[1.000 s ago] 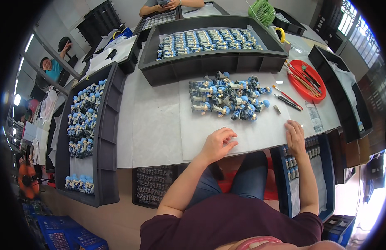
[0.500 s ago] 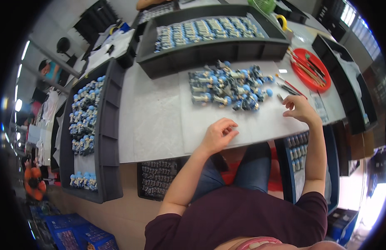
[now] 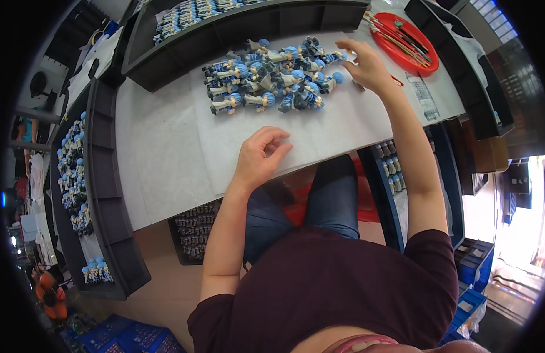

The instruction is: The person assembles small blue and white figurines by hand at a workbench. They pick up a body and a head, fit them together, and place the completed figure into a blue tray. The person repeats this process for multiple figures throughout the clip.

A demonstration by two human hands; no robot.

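Observation:
A pile of small painted figurines (image 3: 266, 82) with light-blue hair lies on white sheeting on the table. My right hand (image 3: 366, 66) reaches to the pile's right edge, thumb and fingers apart. Its fingertips are close to a figurine (image 3: 332, 57) lying there; whether they touch it I cannot tell. Nothing shows in that hand. My left hand (image 3: 262, 154) hovers near the table's front edge, in front of the pile. Its fingers are loosely curled, with a gap to the thumb and nothing between them.
Behind the pile stands a dark tray (image 3: 249, 36) with rows of figurines; another tray (image 3: 110, 176) of them stands at left. A red dish (image 3: 428, 69) holds brushes at right, beside a dark bin (image 3: 469, 76). More trays of parts sit below the table.
My right hand has moved from beside the brushes to the right edge of the pile. My left hand keeps its loose curl. The whole view has shifted with my head.

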